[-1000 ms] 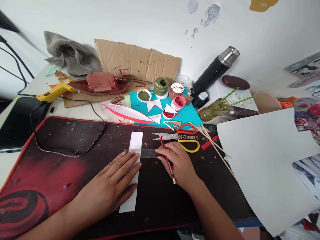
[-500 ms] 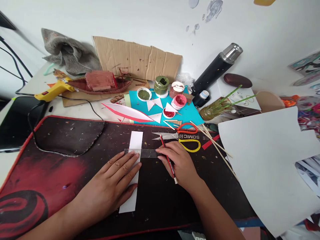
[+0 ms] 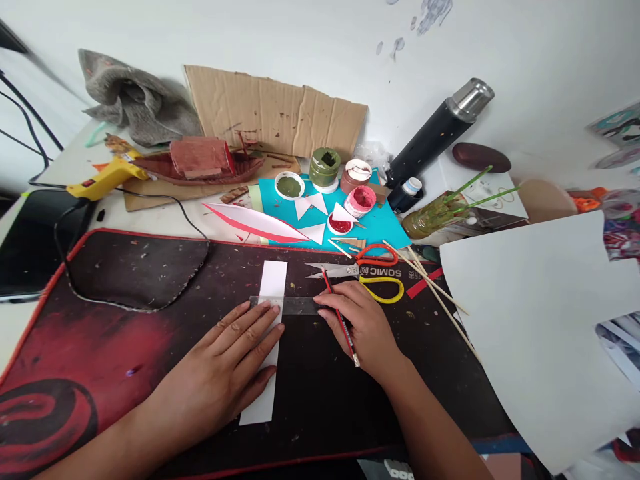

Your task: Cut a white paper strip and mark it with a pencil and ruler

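A strip of white paper [image 3: 273, 279] lies upright in view on the dark desk mat, with a clear ruler [image 3: 300, 306] set across it. My left hand [image 3: 223, 367] is spread flat over the strip, its fingertips pressing on the ruler's left part. At the ruler's right end, my right hand [image 3: 367, 330] pinches the edge between thumb and fingers. A red and black pencil [image 3: 341, 319] is also held in that hand, slanting with its point up and away from me. Just beyond it rest scissors [image 3: 353, 271] with one orange and one yellow handle.
Paint pots [image 3: 324, 168] and white paper triangles sit on a blue sheet [image 3: 273, 200]. Behind are a model boat [image 3: 200, 163], a yellow glue gun [image 3: 103, 180] and a black flask [image 3: 430, 137]. Thin sticks [image 3: 445, 303] and a large white sheet [image 3: 535, 320] lie at right.
The whole view has shifted very slightly. Both hands, the ruler, the pencil and the paper strip keep their places relative to each other.
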The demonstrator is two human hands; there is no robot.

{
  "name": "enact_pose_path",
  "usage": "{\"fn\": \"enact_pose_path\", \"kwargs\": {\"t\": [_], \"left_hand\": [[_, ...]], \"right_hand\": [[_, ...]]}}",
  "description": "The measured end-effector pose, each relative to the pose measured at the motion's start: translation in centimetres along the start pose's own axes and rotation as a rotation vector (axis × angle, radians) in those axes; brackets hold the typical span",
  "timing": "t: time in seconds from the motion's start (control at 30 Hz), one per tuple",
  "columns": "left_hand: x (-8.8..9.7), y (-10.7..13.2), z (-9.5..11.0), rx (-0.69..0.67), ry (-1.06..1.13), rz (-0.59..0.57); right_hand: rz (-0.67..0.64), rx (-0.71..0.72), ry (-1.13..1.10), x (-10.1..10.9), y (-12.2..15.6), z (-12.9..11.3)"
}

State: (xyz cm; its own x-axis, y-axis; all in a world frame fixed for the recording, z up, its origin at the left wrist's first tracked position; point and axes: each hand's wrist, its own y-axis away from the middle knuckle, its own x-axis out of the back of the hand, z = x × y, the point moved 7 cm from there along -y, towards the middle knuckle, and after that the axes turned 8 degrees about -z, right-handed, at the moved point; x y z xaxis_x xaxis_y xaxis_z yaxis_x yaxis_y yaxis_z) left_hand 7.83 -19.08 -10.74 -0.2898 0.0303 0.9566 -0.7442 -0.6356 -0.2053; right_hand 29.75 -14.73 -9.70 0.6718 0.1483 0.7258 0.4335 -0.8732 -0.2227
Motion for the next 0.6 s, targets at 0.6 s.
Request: {"fn": "enact_pose_path", "kwargs": {"t": [0.6], "left_hand": [[-0.1,-0.1,0.2,0.029,0.038,0.02]], "right_hand": [[0.206,-0.032,-0.136,2.2,0.4,-0.5]]}}
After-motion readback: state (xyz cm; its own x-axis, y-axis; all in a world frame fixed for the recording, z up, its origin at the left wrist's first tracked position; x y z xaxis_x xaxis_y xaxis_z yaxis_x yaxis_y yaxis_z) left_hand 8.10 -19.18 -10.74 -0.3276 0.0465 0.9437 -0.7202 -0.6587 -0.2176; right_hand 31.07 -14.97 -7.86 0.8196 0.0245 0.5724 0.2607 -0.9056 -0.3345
